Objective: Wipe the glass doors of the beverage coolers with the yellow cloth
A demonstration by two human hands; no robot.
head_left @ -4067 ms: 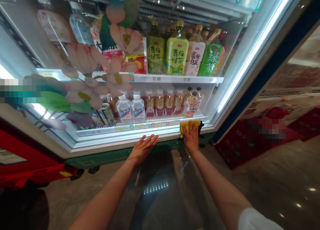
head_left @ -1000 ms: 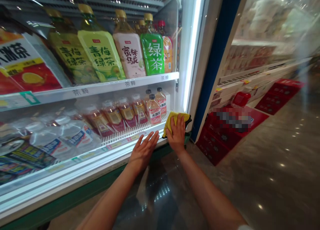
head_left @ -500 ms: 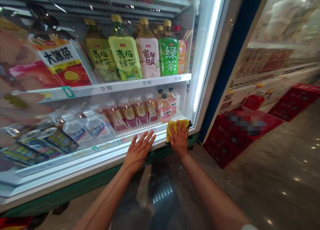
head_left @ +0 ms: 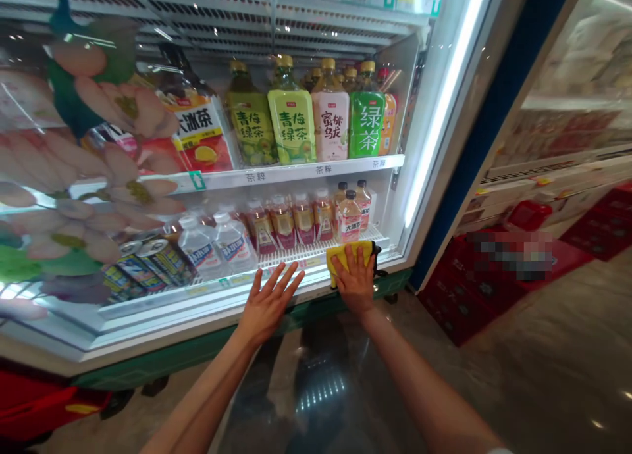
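Observation:
My right hand [head_left: 356, 283] presses a yellow cloth [head_left: 336, 260] with dark edging against the lower right of the refrigerator's glass door [head_left: 306, 270]. Its fingers are spread over the cloth. To the left, my left hand [head_left: 266, 306] is stretched out with its fingers apart and nothing in it, at the bottom of the glass; whether it touches cannot be made out. Behind the glass, small bottles with pink labels [head_left: 350, 220] stand just above the cloth. Larger green tea bottles [head_left: 369, 122] line the shelf higher up.
Flower decals [head_left: 113, 177] cover the door's left side. A blue upright panel [head_left: 474, 138] borders the refrigerator. Red boxes [head_left: 457, 302] stand on the floor at the right, with a red container [head_left: 528, 214] above them. Something red [head_left: 44, 408] lies low at the left.
The view has turned left, bringing more of the flower decals into sight. Against the bottles behind the glass, the cloth under my right hand and my left hand have both shifted left.

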